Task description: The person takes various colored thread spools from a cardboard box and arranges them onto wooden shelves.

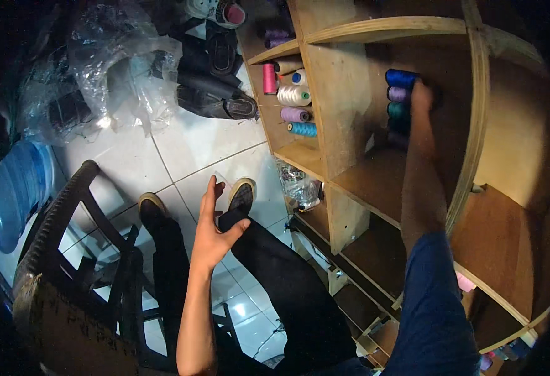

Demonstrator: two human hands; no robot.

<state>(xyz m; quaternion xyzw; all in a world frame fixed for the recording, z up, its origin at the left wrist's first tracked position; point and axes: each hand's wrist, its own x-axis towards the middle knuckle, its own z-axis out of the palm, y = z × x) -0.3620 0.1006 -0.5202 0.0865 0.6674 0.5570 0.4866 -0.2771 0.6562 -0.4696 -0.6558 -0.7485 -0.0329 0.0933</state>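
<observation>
My right arm reaches into a wooden shelf compartment, where my right hand (422, 97) is at the end of a short row of thread spools. Closest to it is a blue thread spool (402, 78); the hand seems to touch its end, but the fingers are lost in shadow. Below that spool lie a lilac spool (398, 94), a dark green spool (398, 111) and a very dark one, partly hidden. Over the floor, in front of my legs, my left hand (215, 233) hangs empty, its thumb stretched away from the fingers.
The neighbouring compartment holds several spools, among them a pink spool (269, 79), a white spool (293, 96) and a light blue spool (302, 129). Shoes (221, 103) and clear plastic wrapping (121, 69) lie on the tiles. A dark chair (68, 200) and a blue water bottle (15, 194) stand left.
</observation>
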